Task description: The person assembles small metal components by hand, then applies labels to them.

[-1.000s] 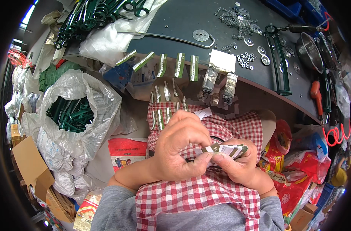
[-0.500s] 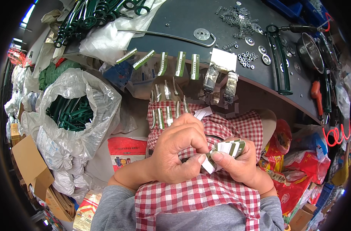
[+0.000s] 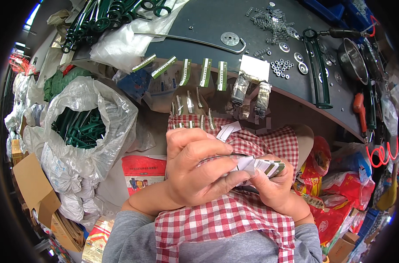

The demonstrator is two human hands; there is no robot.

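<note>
My right hand is closed around a fanned stack of green and white labels, above my lap. With fingers and thumb together, my left hand grips a white piece of label at the stack's left end. My left fingers hide part of that piece. Several green and white labels hang in a row along the bench edge. More labels show below them, over my red checked apron. Loose white slips lie on the apron just beyond my left hand.
On the dark bench lie springs, washers, a bent metal rod and a green tool frame. A plastic sack of green parts stands at left. Red bags sit at right.
My left hand has risen slightly, and its fingers have closed further over the stack. The white piece of label now stands up between my hands. My right hand has shifted slightly right.
</note>
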